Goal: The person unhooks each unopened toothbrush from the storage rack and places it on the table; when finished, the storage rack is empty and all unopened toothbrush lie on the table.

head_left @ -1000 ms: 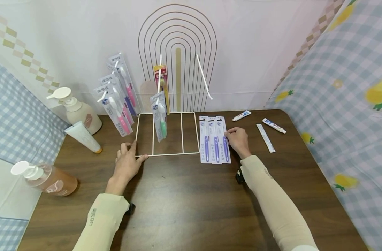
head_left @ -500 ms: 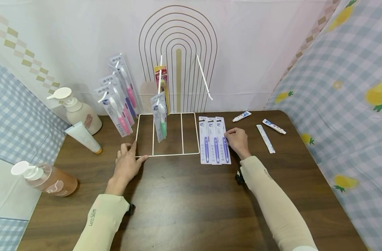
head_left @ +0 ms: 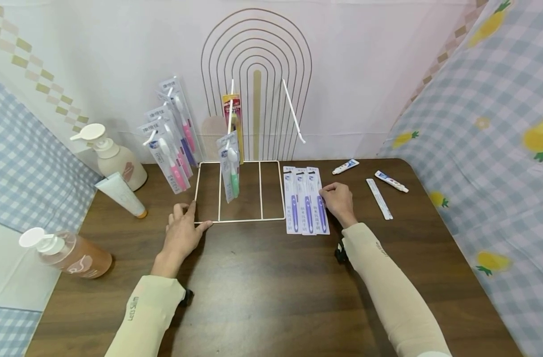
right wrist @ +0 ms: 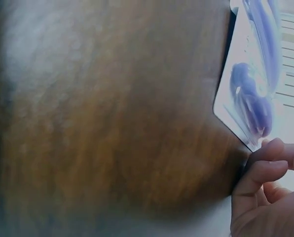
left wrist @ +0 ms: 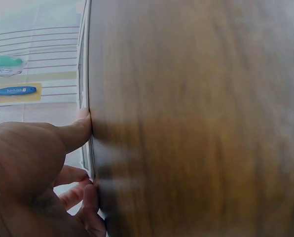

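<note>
My left hand (head_left: 182,235) rests at the front left corner of a white wire display rack (head_left: 240,220), thumb touching the front wire and index finger on the left side wire. The left wrist view shows the thumb against the thin wire base (left wrist: 86,74). Three packaged purple toothbrushes (head_left: 306,208) lie side by side on the table, right of the rack. My right hand (head_left: 339,201) pinches the right edge of the rightmost packaged toothbrush (head_left: 320,210). In the right wrist view, thumb and fingers meet at the edge of the purple toothbrush pack (right wrist: 250,98).
Packaged pink and purple toothbrushes (head_left: 175,171) hang on the rack's left hook; a green one (head_left: 234,178) and a red-yellow pack (head_left: 232,106) hang mid-rack. The right hook (head_left: 294,114) is bare. Pump bottles (head_left: 115,158) and a tube (head_left: 122,196) stand left; small toothpaste tubes (head_left: 391,181) lie right.
</note>
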`<state>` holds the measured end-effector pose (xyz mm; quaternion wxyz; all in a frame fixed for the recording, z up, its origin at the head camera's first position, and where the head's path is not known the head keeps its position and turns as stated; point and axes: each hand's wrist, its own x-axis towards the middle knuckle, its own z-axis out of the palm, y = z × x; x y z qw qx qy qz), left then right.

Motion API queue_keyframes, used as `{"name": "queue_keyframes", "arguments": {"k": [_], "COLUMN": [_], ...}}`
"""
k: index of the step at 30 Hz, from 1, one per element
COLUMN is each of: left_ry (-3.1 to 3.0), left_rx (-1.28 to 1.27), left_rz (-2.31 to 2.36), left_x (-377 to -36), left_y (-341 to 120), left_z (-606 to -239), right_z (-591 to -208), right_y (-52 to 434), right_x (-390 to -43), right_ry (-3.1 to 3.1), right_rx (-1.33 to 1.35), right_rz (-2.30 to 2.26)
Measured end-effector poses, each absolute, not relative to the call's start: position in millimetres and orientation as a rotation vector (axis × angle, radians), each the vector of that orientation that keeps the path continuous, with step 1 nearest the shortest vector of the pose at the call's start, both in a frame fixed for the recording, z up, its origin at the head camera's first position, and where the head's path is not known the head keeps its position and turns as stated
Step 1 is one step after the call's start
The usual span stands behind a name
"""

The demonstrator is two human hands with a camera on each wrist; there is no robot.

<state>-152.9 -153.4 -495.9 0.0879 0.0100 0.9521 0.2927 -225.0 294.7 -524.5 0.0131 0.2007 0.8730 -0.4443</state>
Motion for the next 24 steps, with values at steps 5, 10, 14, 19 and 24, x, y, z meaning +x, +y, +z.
{"name": "queue_keyframes", "arguments": {"k": [5,10,14,19,24], "left_ry": [2.819,2.812,2.810,2.813,2.814], "left_rx": [0.030,0.026,0.023,0.019,0.019], "left_rz": [0.849,0.840,0.847,0.847,0.848], "left_x": [-153,-154,-154,-154,-153], "left_y": [-153,-153,-152,-152,-152], "left_z": [-495,-494,-493,-493,-493], "right_z": [-501,-509,-481,-439,-411], "right_y": [277,270,243,202,171], "right_x": [-215,-235,-232,-221,-214], "right_ry": [2.770,2.764,2.746,2.779,2.619], "right_rx": [0.589,0.412,0.242,-0.009,-0.217], "right_rz": [-1.441,-1.562,-1.610,-1.620,-1.759]}}
